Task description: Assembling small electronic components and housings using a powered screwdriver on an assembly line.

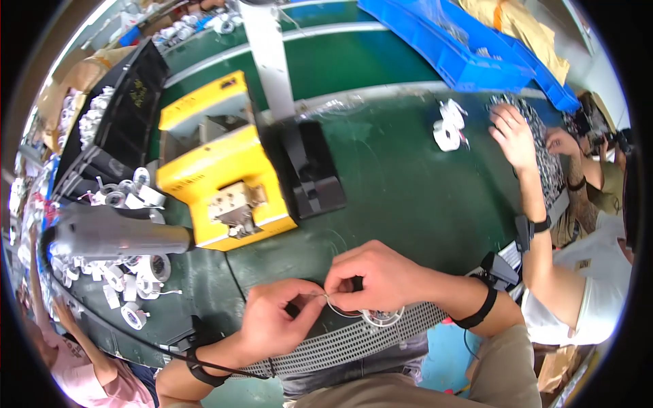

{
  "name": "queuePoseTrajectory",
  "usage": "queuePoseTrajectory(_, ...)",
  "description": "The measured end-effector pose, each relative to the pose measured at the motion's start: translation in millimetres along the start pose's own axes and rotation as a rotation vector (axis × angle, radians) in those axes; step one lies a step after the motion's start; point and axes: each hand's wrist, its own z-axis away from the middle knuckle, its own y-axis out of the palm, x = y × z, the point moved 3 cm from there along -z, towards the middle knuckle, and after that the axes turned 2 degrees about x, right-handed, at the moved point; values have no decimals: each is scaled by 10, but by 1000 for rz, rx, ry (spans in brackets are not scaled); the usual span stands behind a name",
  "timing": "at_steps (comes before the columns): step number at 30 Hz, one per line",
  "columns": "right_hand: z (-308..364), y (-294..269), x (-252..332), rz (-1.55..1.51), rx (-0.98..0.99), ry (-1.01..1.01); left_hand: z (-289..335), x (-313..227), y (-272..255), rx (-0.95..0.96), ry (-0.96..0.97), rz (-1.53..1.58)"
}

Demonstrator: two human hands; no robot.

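Note:
My left hand (279, 319) and my right hand (371, 275) meet near the front edge of the green table (408, 183). Both pinch a thin wire (325, 295) between thumb and forefinger. Just under my right hand lies a small white spool (382, 316), partly hidden by the fingers. Each of my wrists wears a black strap, and the left one has a cord running off it.
A yellow machine (221, 173) with a black block (309, 170) stands behind my hands. White spools (129, 275) lie piled at the left near a grey tool handle (115, 234). Another person's hand (513, 136) works at the right by a white spool (449, 129). Blue bins (469, 47) sit at the back.

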Motion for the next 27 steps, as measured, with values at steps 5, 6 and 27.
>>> queuePoseTrajectory(5,11,4,3,-14,23,54,-35,13,-51,54,-4,26)
queuePoseTrajectory(6,11,11,32,1,38,32,-31,9,-80,25,3,18)
queuePoseTrajectory(27,-12,47,54,81,-1,-39,-58,100,-97,130,-46,218)
